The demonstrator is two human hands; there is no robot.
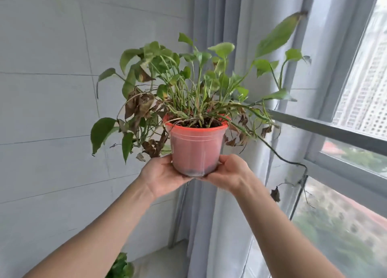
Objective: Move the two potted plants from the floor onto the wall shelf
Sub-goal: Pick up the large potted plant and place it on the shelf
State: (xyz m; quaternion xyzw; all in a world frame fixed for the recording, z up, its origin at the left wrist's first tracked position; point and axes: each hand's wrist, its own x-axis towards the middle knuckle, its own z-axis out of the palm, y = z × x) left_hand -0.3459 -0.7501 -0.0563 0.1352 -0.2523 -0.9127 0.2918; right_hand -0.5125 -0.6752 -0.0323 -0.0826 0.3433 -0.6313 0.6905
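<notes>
Potted plant (195, 118) at frame centre, raised before wall and curtain (219, 26), cupped underneath by left hand (163, 176) and right hand (229, 173), fingers curled round its base. Trailing vine (293, 162) could snag, tipping soil; shelf unseen.

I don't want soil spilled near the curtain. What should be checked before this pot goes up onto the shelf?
1. Both hands under the pot: ok; left hand and right hand cup its base.
2. Pot upright: ok.
3. Shelf in sight: not ok; none shows in this view.
4. Trailing vine free: cannot tell; it hangs against the window frame.
5. Second plant: not ok; low at the bottom edge, not yet lifted.
</notes>
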